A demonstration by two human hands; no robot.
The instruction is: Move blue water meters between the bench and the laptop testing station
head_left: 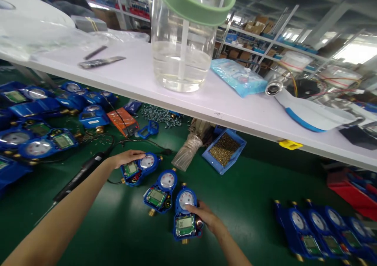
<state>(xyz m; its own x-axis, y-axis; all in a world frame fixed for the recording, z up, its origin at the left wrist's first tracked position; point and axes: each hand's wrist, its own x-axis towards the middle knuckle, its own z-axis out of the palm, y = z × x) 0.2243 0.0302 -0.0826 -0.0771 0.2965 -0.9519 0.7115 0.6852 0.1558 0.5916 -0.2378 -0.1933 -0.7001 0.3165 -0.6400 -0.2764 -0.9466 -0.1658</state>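
Hands are resting on 2 of the 3 blue water meters lying in front of me on the green mat (250, 187). My left hand (128, 157) is lying flat, fingers loosely spread, on the top edge of the left meter (138, 168), at about 10 o'clock from the middle meter (160, 191). My right hand (204, 215) is touching the right meter (185, 215) on its side, fingers bent around the edge near the dial; I cannot tell if it is really gripping it. The middle meter is lying between them, touching nobody. All 3 meters are showing a white dial and an open green circuit board.

At 9 o'clock from my left hand, a black pen-shaped tool (79, 176) with a cable is lying on the mat. At 12 o'clock, a blue tray of small brass parts (224, 148) is sitting under the white shelf (132, 77). On the shelf, a big clear jar (182, 42) is holding some liquid. More blue meters are lying at 9 o'clock (38, 140) and at 4 o'clock (321, 230).
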